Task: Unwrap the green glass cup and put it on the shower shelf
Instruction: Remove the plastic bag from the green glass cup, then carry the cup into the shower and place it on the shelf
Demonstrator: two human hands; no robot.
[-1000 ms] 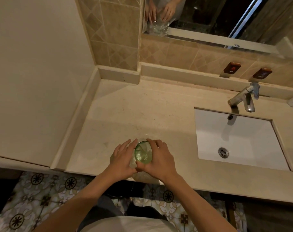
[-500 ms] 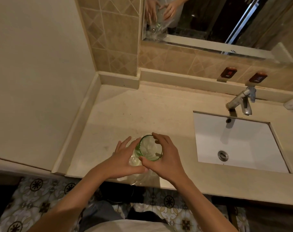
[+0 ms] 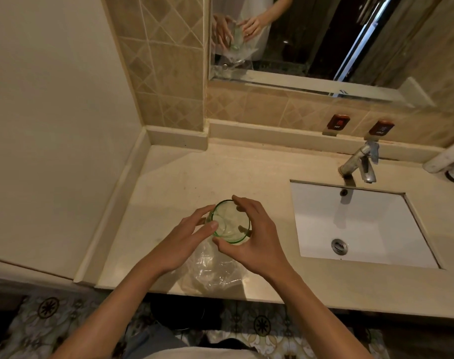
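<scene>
The right hand (image 3: 255, 239) is gripping the green glass cup (image 3: 230, 221) with its fingers curled around the rim, holding it upright over the near part of the surface (image 3: 168, 182), left of the sink (image 3: 360, 224). The left hand (image 3: 187, 237) is touching the cup's left side with nearly straight fingers. The clear plastic wrap (image 3: 215, 268) is lying crumpled below the cup, near the surface's front edge.

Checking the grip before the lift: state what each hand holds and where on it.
The right hand grips the green glass cup around its rim and upper wall. The left hand touches the cup's left side, with clear plastic wrap hanging below.
</scene>
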